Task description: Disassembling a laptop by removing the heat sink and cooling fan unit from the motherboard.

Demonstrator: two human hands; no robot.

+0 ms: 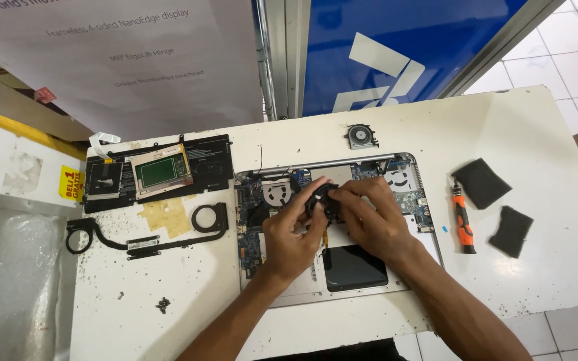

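We are holding a small round black fan between our two hands, just above the open laptop body that is lying on the white table. Our left hand is coming from below and its fingers are curling around the left edge of the fan, so this hand is partly closed on it. Our right hand is resting on the right side of the fan, with the fingers bent and pressing on its top edge; it is also closed on the fan, but how tight we cannot tell. Directly under our wrists the dark rectangular touchpad part is showing in the laptop body. Well to the left of our left hand a black heat pipe with two rings is lying, and beyond it a flat black battery pack with a green board on it. Beyond our fingertips, further away on the table, a second small fan is lying alone. To the right of our right hand an orange and black screwdriver is lying, and near it two dark foam pieces.
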